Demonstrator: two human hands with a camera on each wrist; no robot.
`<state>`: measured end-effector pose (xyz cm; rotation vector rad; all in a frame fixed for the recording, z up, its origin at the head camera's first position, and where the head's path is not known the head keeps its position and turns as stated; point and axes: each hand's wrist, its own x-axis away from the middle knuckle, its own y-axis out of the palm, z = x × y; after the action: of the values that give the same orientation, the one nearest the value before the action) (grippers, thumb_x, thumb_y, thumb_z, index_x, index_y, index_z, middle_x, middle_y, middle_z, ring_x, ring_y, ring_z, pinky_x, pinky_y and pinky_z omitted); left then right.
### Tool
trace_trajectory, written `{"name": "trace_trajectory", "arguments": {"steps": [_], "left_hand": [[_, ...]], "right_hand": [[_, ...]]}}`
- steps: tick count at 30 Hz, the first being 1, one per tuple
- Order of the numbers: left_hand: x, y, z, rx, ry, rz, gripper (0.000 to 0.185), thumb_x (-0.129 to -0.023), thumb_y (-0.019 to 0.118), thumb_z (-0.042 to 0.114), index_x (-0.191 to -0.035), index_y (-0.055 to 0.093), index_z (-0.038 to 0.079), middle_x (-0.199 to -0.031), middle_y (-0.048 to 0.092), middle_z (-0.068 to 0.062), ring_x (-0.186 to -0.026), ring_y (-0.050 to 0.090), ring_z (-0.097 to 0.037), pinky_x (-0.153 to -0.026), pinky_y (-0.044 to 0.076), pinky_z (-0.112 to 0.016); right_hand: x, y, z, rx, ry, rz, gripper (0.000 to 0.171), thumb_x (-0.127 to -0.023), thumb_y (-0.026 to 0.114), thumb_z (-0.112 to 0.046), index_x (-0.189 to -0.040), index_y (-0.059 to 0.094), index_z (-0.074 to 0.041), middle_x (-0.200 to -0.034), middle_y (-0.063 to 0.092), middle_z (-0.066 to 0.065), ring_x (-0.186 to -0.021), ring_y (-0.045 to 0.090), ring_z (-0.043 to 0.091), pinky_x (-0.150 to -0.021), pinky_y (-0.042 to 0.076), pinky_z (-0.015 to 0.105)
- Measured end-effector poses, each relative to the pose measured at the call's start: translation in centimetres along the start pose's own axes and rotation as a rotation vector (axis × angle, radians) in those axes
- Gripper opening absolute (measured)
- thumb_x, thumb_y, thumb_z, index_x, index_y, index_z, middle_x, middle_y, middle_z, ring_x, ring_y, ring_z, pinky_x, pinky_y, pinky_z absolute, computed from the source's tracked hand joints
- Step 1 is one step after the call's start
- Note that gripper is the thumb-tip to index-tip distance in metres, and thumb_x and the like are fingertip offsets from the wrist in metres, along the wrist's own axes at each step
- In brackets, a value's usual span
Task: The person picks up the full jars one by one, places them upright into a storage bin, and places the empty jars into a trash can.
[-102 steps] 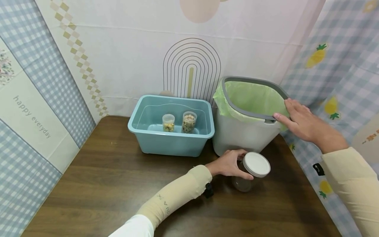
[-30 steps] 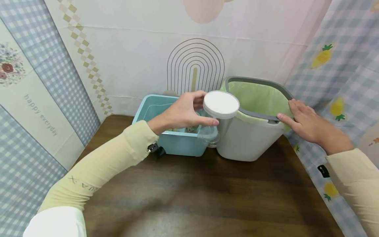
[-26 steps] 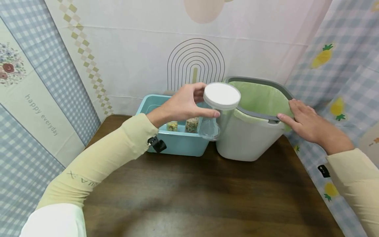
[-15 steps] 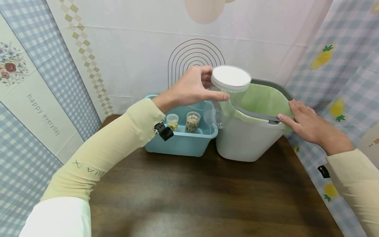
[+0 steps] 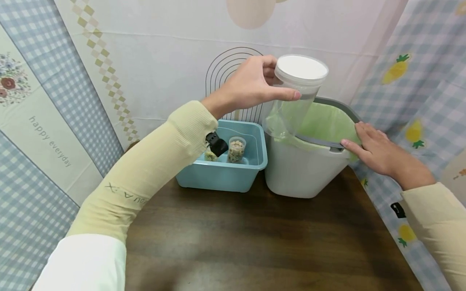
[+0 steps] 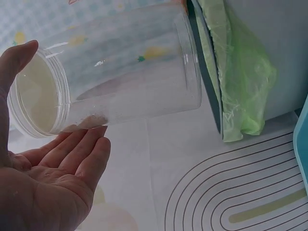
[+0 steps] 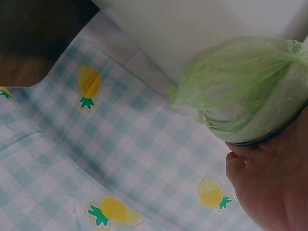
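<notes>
Head view: we hold the clear jar, white lid on, raised above the near-left rim of the lined bin, our left hand gripping it just under the lid so it hangs upright. Our right hand lies flat with straight fingers on the bin's right rim, seemingly steadying it; left of the bin, the blue tub holds two small filled jars.

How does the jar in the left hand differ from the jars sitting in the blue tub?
The held jar is bigger, looks nearly empty and is capped with a white lid, tilted above the bin. The tub jar stands upright in the blue tub, small and filled with pale bits. Both are clear plastic.
</notes>
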<state>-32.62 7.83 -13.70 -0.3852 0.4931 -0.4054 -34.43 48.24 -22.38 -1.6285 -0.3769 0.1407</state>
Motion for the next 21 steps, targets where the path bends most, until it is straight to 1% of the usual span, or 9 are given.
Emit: {"name": "trace_trajectory", "arguments": {"steps": [4, 7, 12, 16, 21], "left_hand": [[-1.0, 0.2, 0.5, -0.018, -0.006, 0.009, 0.066, -0.083, 0.091, 0.030, -0.138, 0.062, 0.006, -0.129, 0.075, -0.005, -0.117, 0.072, -0.010, -0.101, 0.055, -0.018], [-1.8, 0.5, 0.5, -0.012, -0.016, 0.015, 0.067, -0.082, 0.091, 0.030, -0.137, 0.062, 0.006, -0.129, 0.075, -0.005, -0.117, 0.071, -0.010, -0.101, 0.054, -0.016], [-3.2, 1.5, 0.1, -0.002, -0.023, 0.042, 0.064, -0.081, 0.093, 0.028, -0.133, 0.063, 0.006, -0.127, 0.075, -0.005, -0.116, 0.072, -0.009, -0.101, 0.052, -0.014], [-4.2, 2.4, -0.1, -0.032, -0.024, 0.064, 0.063, -0.080, 0.093, 0.031, -0.130, 0.064, 0.008, -0.125, 0.076, -0.002, -0.115, 0.071, -0.008, -0.100, 0.051, -0.012], [-5.3, 3.4, -0.2, -0.054, -0.040, 0.081, 0.067, -0.080, 0.094, 0.035, -0.133, 0.064, 0.009, -0.126, 0.075, -0.001, -0.115, 0.070, -0.007, -0.096, 0.051, -0.012]], "right_hand": [[0.1, 0.0, 0.0, 0.001, 0.004, 0.002, 0.092, -0.113, 0.027, -0.059, -0.165, -0.013, 0.005, -0.171, -0.015, 0.035, -0.159, -0.010, 0.056, -0.127, -0.004, 0.074], [0.1, -0.1, -0.2, -0.001, 0.010, 0.002, 0.092, -0.112, 0.026, -0.060, -0.165, -0.013, 0.005, -0.171, -0.015, 0.035, -0.160, -0.010, 0.056, -0.128, -0.004, 0.074], [0.1, -0.1, -0.4, -0.003, 0.011, 0.004, 0.092, -0.112, 0.027, -0.060, -0.165, -0.013, 0.005, -0.171, -0.014, 0.035, -0.160, -0.009, 0.056, -0.128, -0.004, 0.073], [0.1, -0.1, -0.4, -0.003, 0.018, -0.003, 0.093, -0.112, 0.026, -0.061, -0.165, -0.013, 0.004, -0.171, -0.015, 0.035, -0.160, -0.009, 0.056, -0.127, -0.004, 0.074], [0.1, 0.0, -0.2, -0.005, 0.028, -0.015, 0.094, -0.111, 0.026, -0.063, -0.165, -0.014, 0.005, -0.171, -0.016, 0.035, -0.159, -0.010, 0.057, -0.127, -0.004, 0.074]]}}
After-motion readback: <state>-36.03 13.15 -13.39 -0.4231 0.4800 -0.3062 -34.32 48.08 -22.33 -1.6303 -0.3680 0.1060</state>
